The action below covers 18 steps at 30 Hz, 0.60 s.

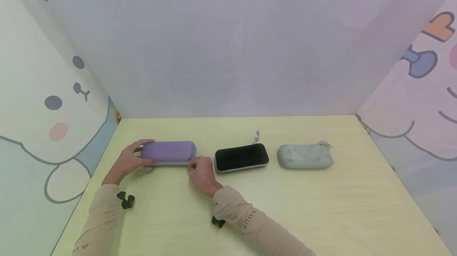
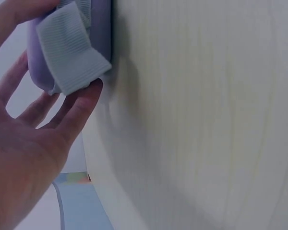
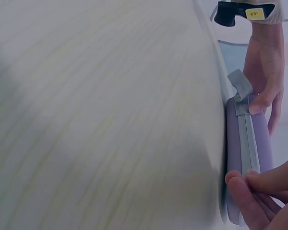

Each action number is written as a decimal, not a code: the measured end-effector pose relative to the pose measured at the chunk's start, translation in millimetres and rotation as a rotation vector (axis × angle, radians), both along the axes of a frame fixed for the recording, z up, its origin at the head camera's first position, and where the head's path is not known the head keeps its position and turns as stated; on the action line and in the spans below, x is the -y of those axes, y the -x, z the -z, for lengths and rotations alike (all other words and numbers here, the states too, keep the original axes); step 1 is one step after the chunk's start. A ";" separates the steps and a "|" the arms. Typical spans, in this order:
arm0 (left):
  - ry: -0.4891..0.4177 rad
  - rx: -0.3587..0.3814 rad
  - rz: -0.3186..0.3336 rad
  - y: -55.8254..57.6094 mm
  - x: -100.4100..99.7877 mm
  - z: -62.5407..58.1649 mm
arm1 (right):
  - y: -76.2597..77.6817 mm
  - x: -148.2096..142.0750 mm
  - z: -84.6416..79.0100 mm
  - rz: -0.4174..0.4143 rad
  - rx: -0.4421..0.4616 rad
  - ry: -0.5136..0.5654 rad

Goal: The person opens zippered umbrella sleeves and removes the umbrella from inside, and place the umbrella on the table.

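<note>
A purple zip case (image 1: 169, 151) lies flat on the left part of the table, its seam light grey. My left hand (image 1: 130, 160) holds its left end, the thumb along the near side and the fingers reaching around the far side. A pale ribbed fabric strap (image 2: 69, 52) hangs from that end, close to the left fingers. At the case's near right corner, my right hand (image 1: 202, 172) pinches at the zipper (image 3: 247, 143) between thumb and bent index finger. The fingertips hide any zipper pull there.
A black case (image 1: 242, 158) with a light rim lies just right of my right hand, its pale strap (image 1: 256, 136) pointing to the back. Farther right is a grey-green marbled case (image 1: 304, 157). A pale wall (image 1: 235, 50) rises behind the table.
</note>
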<state>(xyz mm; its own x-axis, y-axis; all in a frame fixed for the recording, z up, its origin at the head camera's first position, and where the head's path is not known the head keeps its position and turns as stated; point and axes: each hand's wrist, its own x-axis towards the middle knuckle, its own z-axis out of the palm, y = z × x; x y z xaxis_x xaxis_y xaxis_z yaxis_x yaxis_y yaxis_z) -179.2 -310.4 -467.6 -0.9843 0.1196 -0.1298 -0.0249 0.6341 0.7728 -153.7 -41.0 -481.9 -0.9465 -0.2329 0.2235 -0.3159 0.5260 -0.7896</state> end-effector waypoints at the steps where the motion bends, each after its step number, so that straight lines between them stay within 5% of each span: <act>1: 0.002 -0.001 0.002 0.1 -0.3 -0.3 | 0.0 0.7 0.4 0.000 -0.004 -0.002; 18: 0.008 0.018 -0.004 1.8 -1.1 -1.1 | -1.2 14.9 2.3 -0.044 -0.080 -0.015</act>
<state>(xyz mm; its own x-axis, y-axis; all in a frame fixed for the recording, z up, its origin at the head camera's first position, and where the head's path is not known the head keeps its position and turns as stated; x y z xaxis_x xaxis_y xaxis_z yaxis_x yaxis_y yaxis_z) -181.0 -309.4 -466.4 -0.9823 0.1146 -0.1484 -0.0412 0.6400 0.7672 -152.6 -55.9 -484.2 -0.9145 -0.2777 0.2942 -0.4008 0.5222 -0.7528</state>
